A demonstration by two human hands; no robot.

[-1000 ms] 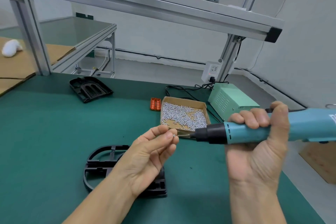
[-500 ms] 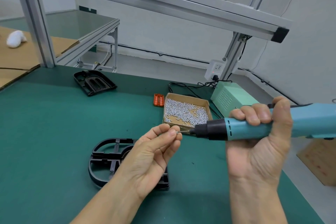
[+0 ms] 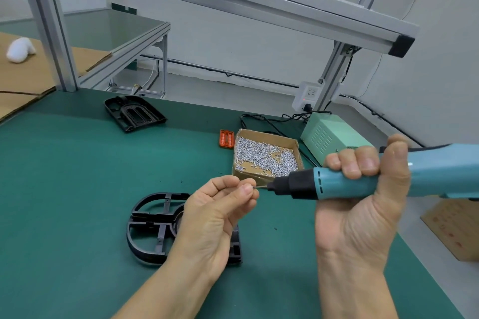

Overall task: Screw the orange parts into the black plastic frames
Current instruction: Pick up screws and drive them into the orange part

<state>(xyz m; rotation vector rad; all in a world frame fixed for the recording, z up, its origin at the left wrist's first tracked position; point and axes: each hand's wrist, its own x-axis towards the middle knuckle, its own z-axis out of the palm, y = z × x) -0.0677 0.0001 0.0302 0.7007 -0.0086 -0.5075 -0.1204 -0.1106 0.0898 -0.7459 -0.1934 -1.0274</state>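
Above the tabletop (image 3: 77, 189), left hand (image 3: 217, 215) pinches a tiny, slippery screw (image 3: 255, 187); right hand (image 3: 363, 204) grips the stiff electric screwdriver (image 3: 344, 184).

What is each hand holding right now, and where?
Right hand grips the screwdriver round its blue barrel. Left hand pinches a screw at the bit tip.
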